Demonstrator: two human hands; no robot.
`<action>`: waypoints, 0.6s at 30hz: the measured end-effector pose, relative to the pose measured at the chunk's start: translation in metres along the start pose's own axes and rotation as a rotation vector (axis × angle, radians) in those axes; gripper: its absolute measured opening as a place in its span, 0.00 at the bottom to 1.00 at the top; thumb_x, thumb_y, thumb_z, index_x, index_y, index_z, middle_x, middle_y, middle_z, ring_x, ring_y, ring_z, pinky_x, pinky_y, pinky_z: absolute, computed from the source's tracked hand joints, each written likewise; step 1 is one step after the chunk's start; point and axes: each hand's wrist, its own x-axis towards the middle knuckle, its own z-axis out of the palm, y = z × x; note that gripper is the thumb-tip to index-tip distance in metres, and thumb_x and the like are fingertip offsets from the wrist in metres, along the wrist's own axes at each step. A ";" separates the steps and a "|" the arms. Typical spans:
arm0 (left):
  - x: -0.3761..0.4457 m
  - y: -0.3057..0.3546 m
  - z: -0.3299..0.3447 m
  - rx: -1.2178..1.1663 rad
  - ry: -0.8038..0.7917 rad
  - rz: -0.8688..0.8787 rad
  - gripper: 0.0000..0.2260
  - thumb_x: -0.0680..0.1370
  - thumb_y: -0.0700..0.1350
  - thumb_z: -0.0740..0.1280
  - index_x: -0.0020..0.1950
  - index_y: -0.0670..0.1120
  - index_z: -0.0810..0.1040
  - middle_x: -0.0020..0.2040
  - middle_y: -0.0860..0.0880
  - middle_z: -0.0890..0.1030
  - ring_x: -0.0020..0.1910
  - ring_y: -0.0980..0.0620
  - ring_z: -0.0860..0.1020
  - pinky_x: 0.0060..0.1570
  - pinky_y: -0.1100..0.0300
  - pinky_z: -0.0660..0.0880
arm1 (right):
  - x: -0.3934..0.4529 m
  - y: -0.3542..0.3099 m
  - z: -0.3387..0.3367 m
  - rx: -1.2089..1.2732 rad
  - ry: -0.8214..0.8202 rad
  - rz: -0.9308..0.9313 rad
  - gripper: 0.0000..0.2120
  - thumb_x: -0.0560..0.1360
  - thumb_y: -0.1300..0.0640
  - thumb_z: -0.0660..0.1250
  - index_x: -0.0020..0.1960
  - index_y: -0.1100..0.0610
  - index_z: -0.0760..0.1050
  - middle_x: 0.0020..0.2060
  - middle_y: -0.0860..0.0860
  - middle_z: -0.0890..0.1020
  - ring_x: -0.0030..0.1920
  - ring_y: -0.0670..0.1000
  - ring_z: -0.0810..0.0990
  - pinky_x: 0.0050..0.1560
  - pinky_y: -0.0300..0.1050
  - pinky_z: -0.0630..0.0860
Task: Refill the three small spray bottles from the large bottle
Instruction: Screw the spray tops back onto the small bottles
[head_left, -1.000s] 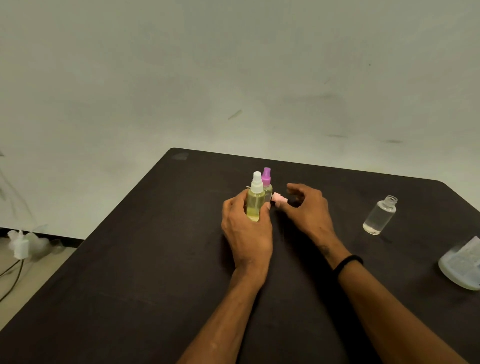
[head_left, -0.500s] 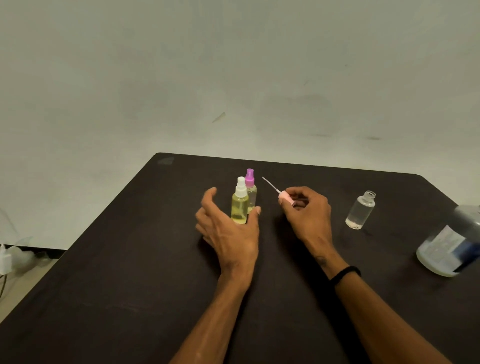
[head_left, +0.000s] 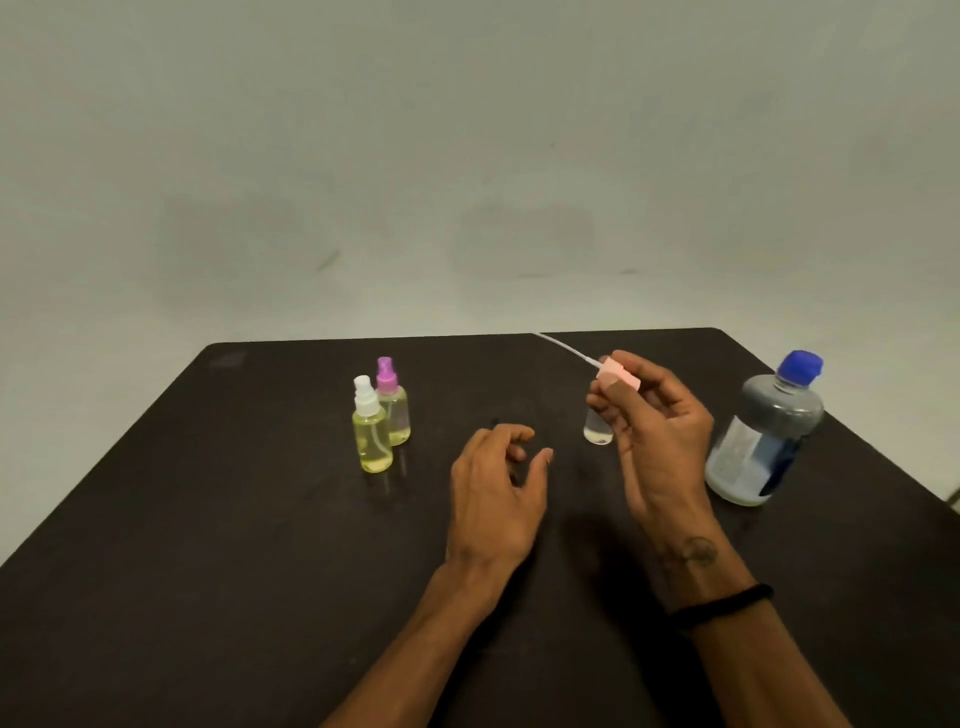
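Dark table (head_left: 208, 519), grey wall behind. Two capped spray bottles, white-top (head_left: 371, 431) and purple-top (head_left: 392, 402), stand touching, left of the left hand (head_left: 493, 493), whose fingers hang loosely curled, holding nothing. Right hand (head_left: 660, 431) pinches pink sprayer (head_left: 618, 378) (thin tube trailing away), half hiding the open bottle (head_left: 597, 428). Large bottle (head_left: 766, 431), blue-capped, right of that hand; label blurred.

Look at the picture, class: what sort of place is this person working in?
Probably a plain indoor room set up for a tabletop task: a bare dark table against a blank pale wall, holding only small spray bottles and a large blue-capped bottle.
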 end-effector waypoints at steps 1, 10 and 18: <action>0.003 0.003 0.010 0.012 -0.046 -0.016 0.15 0.77 0.50 0.77 0.62 0.49 0.82 0.50 0.54 0.79 0.46 0.57 0.79 0.49 0.60 0.80 | 0.002 -0.005 -0.003 0.052 0.004 0.014 0.11 0.76 0.70 0.73 0.56 0.59 0.84 0.52 0.56 0.87 0.47 0.50 0.86 0.51 0.44 0.83; 0.038 0.024 0.084 0.117 -0.175 -0.193 0.38 0.74 0.64 0.74 0.79 0.49 0.70 0.70 0.48 0.74 0.69 0.48 0.68 0.68 0.51 0.73 | 0.012 -0.019 -0.014 0.218 0.080 0.037 0.18 0.73 0.65 0.76 0.62 0.63 0.79 0.49 0.55 0.88 0.46 0.49 0.87 0.51 0.43 0.83; 0.045 0.017 0.095 -0.030 -0.176 -0.147 0.20 0.77 0.56 0.75 0.68 0.53 0.79 0.58 0.52 0.82 0.57 0.58 0.67 0.56 0.57 0.75 | 0.017 -0.015 -0.018 0.279 0.092 0.114 0.14 0.74 0.66 0.74 0.60 0.61 0.81 0.50 0.53 0.88 0.45 0.46 0.86 0.49 0.41 0.82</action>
